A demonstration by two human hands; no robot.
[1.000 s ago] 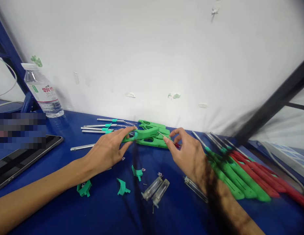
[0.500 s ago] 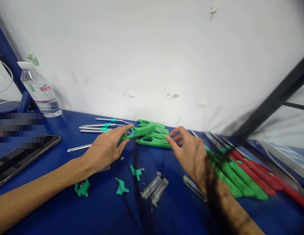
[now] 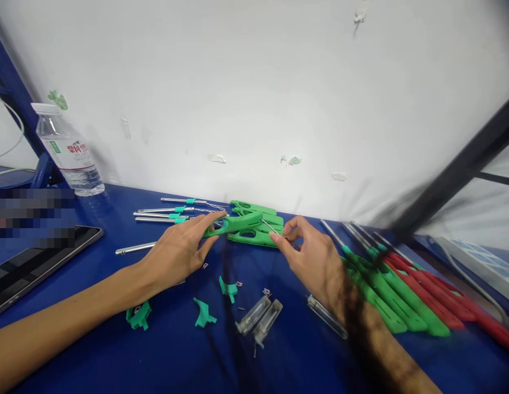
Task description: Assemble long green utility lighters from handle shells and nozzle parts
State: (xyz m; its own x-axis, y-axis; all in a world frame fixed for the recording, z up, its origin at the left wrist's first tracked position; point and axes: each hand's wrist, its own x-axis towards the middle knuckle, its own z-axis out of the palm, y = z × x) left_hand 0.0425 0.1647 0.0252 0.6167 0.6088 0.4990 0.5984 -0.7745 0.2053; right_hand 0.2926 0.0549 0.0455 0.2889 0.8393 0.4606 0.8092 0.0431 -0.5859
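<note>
Between the thumb and fingers of my left hand [image 3: 178, 249] is a green plastic lighter handle [image 3: 245, 221], held above the table with its far end toward the right. My right hand [image 3: 310, 249] pinches a thin metal rod [image 3: 268, 223], whose tip reaches the right end of that handle; whether it touches is unclear. Several more green lighter handles [image 3: 260, 238] lie behind and below the held one. Metal lighter tubes [image 3: 168, 210] with teal pieces and thin wires lie beyond my left hand. Teal lighter triggers [image 3: 204, 313] and clear fuel tanks [image 3: 267, 324] are spread nearer me.
Long lighters with green handles [image 3: 396, 295] and red handles [image 3: 431, 293] lie in a row at the right. A water bottle [image 3: 69, 153] and a phone [image 3: 36, 268] are on the left. The white wall [image 3: 254, 98] rises behind the blue table [image 3: 164, 355].
My right hand has shifted slightly left with the rod. The held handle is slightly lower and still in my left hand; the loose parts stay where they were.
</note>
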